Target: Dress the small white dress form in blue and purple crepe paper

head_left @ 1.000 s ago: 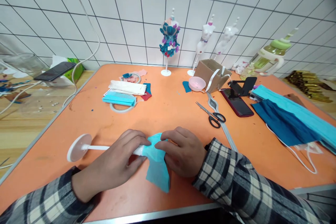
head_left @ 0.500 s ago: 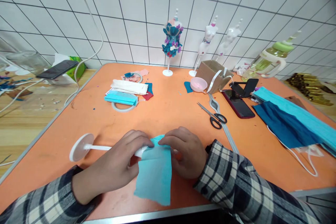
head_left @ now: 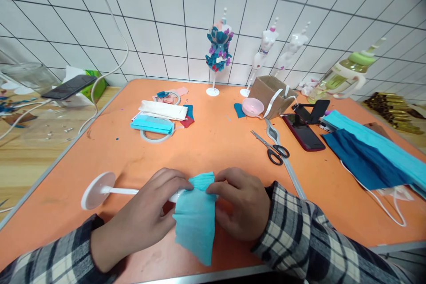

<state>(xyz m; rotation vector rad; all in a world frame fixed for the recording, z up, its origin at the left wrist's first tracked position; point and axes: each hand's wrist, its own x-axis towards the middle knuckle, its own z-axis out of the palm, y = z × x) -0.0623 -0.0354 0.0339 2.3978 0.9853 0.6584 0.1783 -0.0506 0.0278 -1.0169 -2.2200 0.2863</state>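
Observation:
A piece of light blue crepe paper (head_left: 195, 224) lies across a small white dress form held on its side near the table's front edge. The form's round white base (head_left: 99, 191) and thin stem stick out to the left; most of its body is hidden by paper and fingers. My left hand (head_left: 156, 206) is closed around the form, its fingertips at the paper's left edge. On the opposite side my right hand (head_left: 242, 202) pinches the paper's right edge between thumb and fingers. Above the fingertips a gathered strip of paper shows, and the wider part hangs below.
Black-handled scissors (head_left: 271, 147) lie on a grey zipper. Behind are a pink bowl (head_left: 253, 107), a brown paper bag (head_left: 271, 93), a decorated dress form (head_left: 218, 51) and two white ones. Folded crepe paper (head_left: 152, 125) lies left, a phone (head_left: 304, 132) and dark blue cloth (head_left: 364, 157) right.
More of the paper's gathered top now shows above my fingertips. My right hand has moved slightly right and toward me. The form's base has shifted a little left in view.

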